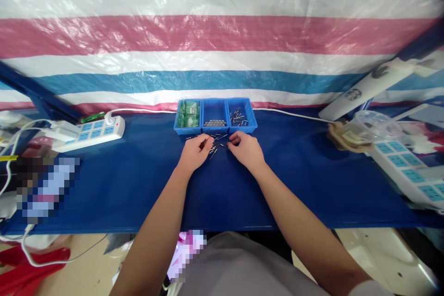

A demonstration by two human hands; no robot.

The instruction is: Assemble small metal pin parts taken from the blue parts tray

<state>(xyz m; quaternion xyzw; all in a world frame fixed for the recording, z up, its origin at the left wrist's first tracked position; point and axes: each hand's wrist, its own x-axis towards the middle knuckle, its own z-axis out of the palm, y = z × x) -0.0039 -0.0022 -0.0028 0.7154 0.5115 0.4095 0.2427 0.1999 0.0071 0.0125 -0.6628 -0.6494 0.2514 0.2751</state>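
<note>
Thin metal pins (213, 150) lie scattered on the blue table between my two hands. My left hand (196, 151) is closed in a pinch over the left side of the pins; whatever is between its fingertips is too small to make out. My right hand (247, 150) is closed too, thumb and fingers pinching the end of one thin metal pin (224, 145). Just beyond my hands, three blue bins stand side by side. Green-and-clear packets fill the left bin (177, 122), short metal cylinders (215, 123) sit in rows in the middle bin (214, 106), and loose pins lie in the right bin (252, 122).
A white power strip (118, 130) with plugs stands at the left, near a pixelated phone-like object (52, 189). At the right are another power strip (398, 162), a clear plastic tub (371, 127) and a white post (367, 88). A striped sheet (222, 32) hangs behind.
</note>
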